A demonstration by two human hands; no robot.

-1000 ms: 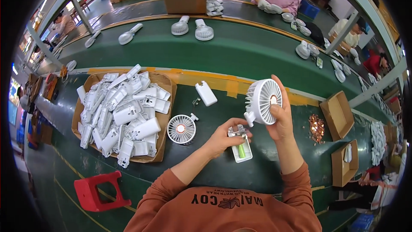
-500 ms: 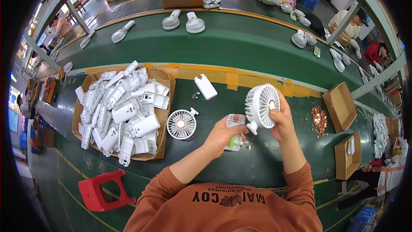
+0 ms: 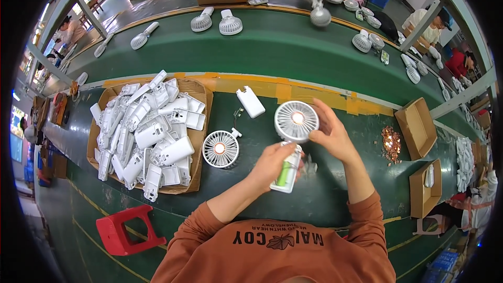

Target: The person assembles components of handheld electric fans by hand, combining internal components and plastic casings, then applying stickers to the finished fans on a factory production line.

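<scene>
Carton (image 3: 208,99), brown and open, at the left of the green bench, heaped with white plastic casings (image 3: 174,152). Just right of it lies a loose fan head (image 3: 220,148), face up, with an orange ring about its hub; a white cover (image 3: 251,102) lies beyond. Near the middle, before the worker's chest, the left hand (image 3: 273,163) is closed around a white handle (image 3: 283,183), tilted, its shell open to show a green cylinder (image 3: 284,173). At the handle's upper end sits the fan (image 3: 296,121): a round white drum with fine radiating slats, ribbed sides and a bright pale centre, its face turned upward. The right hand (image 3: 335,135) is half open, fingers spread, thumb at the fan's rim; how firmly it holds, I cannot tell. Farther right, copper-coloured bits (image 3: 391,145) lie scattered beside two small boxes (image 3: 416,132).
</scene>
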